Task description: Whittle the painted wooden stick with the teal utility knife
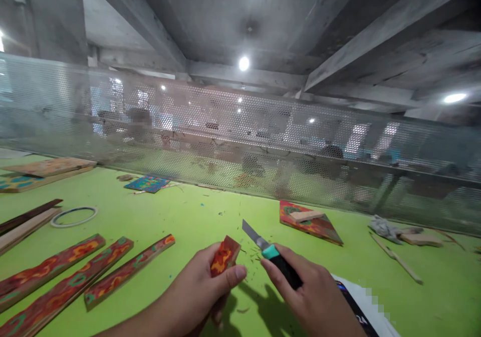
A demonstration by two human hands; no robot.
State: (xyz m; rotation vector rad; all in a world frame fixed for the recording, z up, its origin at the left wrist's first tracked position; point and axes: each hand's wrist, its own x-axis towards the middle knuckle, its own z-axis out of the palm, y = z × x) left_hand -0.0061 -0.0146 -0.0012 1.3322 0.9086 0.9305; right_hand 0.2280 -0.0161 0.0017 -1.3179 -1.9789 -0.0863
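Note:
My left hand [205, 289] is wrapped round a painted wooden strip [225, 256], red with orange and yellow patches; only its top end shows above the fingers. In my right hand [311, 289] is a utility knife [282, 267] with a black and teal handle. Its blade is out and points up and to the left, apart from the strip. Small shavings [255, 267] lie on the green table between and beyond the hands.
Painted strips [108, 272] and a tape roll [74, 217] lie at left. A red painted board [310, 221] with a wood piece on it sits at right, near a thin stick [396, 258] and crumpled cloth [385, 228]. A perforated screen [240, 136] borders the far edge.

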